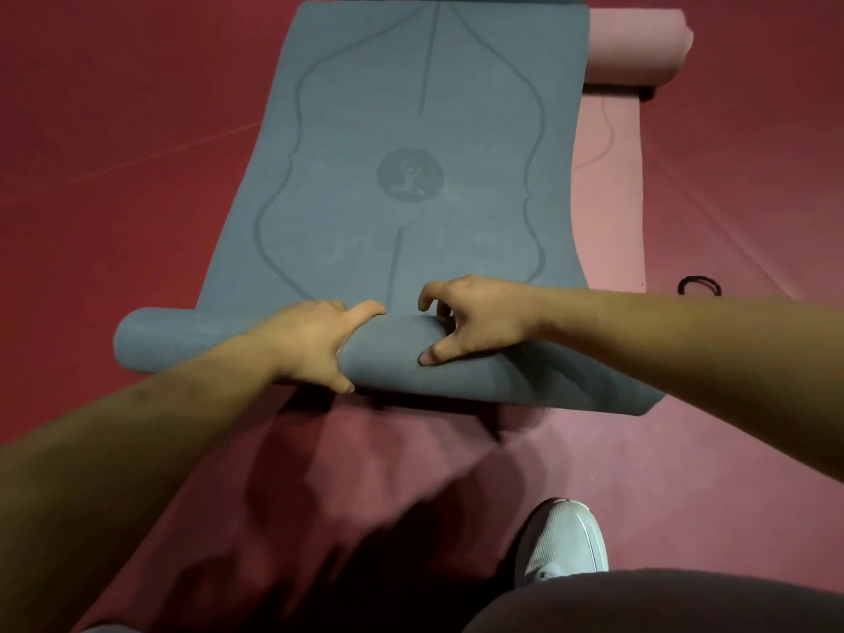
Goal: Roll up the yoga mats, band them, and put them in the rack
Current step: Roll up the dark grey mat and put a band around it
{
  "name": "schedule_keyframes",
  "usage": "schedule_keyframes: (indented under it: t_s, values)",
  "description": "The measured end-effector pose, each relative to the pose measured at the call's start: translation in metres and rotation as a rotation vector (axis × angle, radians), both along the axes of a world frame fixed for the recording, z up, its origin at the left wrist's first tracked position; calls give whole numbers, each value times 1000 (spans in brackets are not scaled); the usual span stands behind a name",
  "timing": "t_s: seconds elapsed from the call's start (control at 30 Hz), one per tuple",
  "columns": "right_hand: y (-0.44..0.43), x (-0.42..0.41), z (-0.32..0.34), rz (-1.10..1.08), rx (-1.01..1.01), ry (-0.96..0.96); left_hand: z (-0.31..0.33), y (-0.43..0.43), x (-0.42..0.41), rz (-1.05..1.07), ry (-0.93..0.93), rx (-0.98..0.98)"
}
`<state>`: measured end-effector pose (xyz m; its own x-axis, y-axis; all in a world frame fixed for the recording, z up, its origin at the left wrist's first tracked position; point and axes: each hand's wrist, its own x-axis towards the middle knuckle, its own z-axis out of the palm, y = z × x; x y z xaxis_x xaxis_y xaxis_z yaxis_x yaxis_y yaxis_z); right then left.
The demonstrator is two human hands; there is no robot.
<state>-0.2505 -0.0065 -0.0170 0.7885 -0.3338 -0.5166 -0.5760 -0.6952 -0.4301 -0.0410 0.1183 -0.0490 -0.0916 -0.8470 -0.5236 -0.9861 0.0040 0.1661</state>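
The red floor (pixel 114 130) fills the left side of the picture. A blue mat (pixel 411 130) lies on it in the middle and runs from the top of the picture down to the hands. Its near end is rolled up into a fat tube that goes across the middle. The left tip of the tube sticks out at the middle left.

The left hand (pixel 315 340) is on the tube, just left of the middle. Its thumb lies along the top of the tube and its fingers curl around the near side, so it has hold of the rolled part.

The right hand (pixel 475 322) is just beside it, a little to the right. Its fingers are bent over the top of the tube and its thumb presses on the front. It holds the rolled part too.

A pink mat (pixel 607 212) peeks out from under the right edge of the blue mat. Its far end is rolled up at the upper right.

A black band (pixel 699 280) lies on the floor at the middle right, near the pink mat.

A white shoe (pixel 566 541) is at the lower right.
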Motion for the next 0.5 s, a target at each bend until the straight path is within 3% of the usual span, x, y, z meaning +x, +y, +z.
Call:
schedule_keyframes:
  t_s: [0.07, 0.17, 0.3, 0.33, 0.4, 0.5]
  values:
    - [15, -1, 2, 49, -185, -35, 5, -8, 3, 30, 24, 42]
    - [38, -4, -15, 136, -371, 86, 11, -19, 2, 40, 51, 106]
    - [29, -8, -26, 101, -252, 47, 8, -22, -3, 39, 38, 172]
    - [23, -7, -25, 96, -231, 31, 7, -20, -1, 5, -15, 112]
    - [11, -4, -24, 76, -208, 23, 3, -9, 6, -134, -191, -186]
    - [-9, -2, -20, -3, -19, 30, 0, 7, 14, -263, -280, -532]
